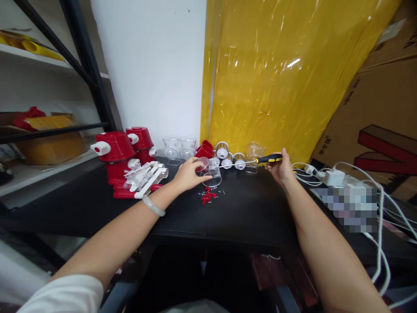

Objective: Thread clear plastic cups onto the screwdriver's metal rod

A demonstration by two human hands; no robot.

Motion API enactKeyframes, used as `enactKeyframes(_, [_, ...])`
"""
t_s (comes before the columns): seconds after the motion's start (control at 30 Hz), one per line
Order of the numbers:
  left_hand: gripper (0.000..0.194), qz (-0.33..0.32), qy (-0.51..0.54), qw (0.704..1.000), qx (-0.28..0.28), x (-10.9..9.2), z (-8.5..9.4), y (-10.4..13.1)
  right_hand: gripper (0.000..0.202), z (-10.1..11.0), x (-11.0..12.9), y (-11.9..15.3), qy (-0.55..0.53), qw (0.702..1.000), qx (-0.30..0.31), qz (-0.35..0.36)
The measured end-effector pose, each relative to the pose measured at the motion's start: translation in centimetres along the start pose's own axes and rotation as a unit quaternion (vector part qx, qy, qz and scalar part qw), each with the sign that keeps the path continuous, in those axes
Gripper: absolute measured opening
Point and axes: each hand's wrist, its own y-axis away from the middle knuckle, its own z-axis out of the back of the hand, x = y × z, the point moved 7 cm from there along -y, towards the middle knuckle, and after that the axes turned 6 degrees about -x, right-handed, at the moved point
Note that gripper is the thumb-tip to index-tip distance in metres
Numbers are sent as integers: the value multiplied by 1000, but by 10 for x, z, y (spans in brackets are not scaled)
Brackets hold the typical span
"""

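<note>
My right hand [280, 169] is closed on the yellow-and-black handle of a screwdriver [267, 159]. Its long metal shaft lies nearly level and points left, with the tip at a clear plastic container [214, 180]; I cannot tell whether it meets a screw there. My left hand [189, 174] grips this container from the left, thumb and fingers around its side. Just in front of it on the black table lie small red parts [207, 196] and several loose screws [223, 192]. Behind the shaft are white-ended metal drums [222, 150].
Stacked red housings [117, 148] with white plastic parts [148, 176] stand at left. More clear containers [180, 148] and a red part [204, 148] line the back. White cables and a charger [334, 177] lie at right. A yellow-wrapped panel [270, 74] rises behind.
</note>
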Motion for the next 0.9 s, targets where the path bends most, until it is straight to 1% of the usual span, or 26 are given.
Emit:
enactKeyframes(0.03, [35, -1, 0, 1000, 0, 0, 0, 0, 47, 0, 0, 0, 22, 1000, -8, 9])
enactKeyframes(0.1, [36, 0, 0, 1000, 0, 0, 0, 0, 45, 2, 0, 0, 56, 998, -25, 21])
enactKeyframes(0.17, [36, 2, -1, 1000, -1, 0, 0, 0, 40, 2, 0, -1, 56, 998, -31, 19])
enactKeyframes(0.23, [36, 5, -1, 1000, -2, 1, 0, 0, 36, 2, 0, -1, 26, 999, -18, 5])
enactKeyframes(0.3, [35, 5, -1, 1000, -1, 0, 1, 0, 33, 0, 2, 0, -7, 1000, 12, -3])
enactKeyframes(0.37, [35, 2, 0, 1000, -1, 0, 1, 0, 34, -2, 5, 1, -22, 999, 33, 1])
enactKeyframes(0.4, [35, 1, 1, 1000, -1, -1, 1, 0, 38, -2, 6, 1, -19, 999, 33, 9])
enactKeyframes(0.5, [35, 0, 5, 1000, -1, 0, 0, 0, 51, 2, 6, -1, 23, 999, 0, 40])
enactKeyframes(0.57, [35, 1, 6, 1000, -1, 0, 0, 0, 49, 3, 4, -3, 55, 997, -19, 51])
enactKeyframes(0.63, [35, 2, 6, 1000, 0, 1, 0, 1, 40, 4, 2, -4, 61, 997, -26, 45])
enactKeyframes(0.73, [36, 1, 4, 1000, -1, 1, 0, 1, 31, 3, 1, -2, 7, 1000, -12, 11])
enactKeyframes(0.8, [36, 1, 2, 1000, -2, 0, 1, 1, 30, 1, 4, 0, -36, 999, 14, -3])
enactKeyframes(0.87, [36, 1, 2, 1000, -1, 0, 1, 1, 32, -1, 7, 1, -50, 998, 28, 2])
enactKeyframes(0.9, [36, 1, 3, 1000, 1, 0, 1, 1, 37, 0, 7, 1, -42, 999, 25, 12])
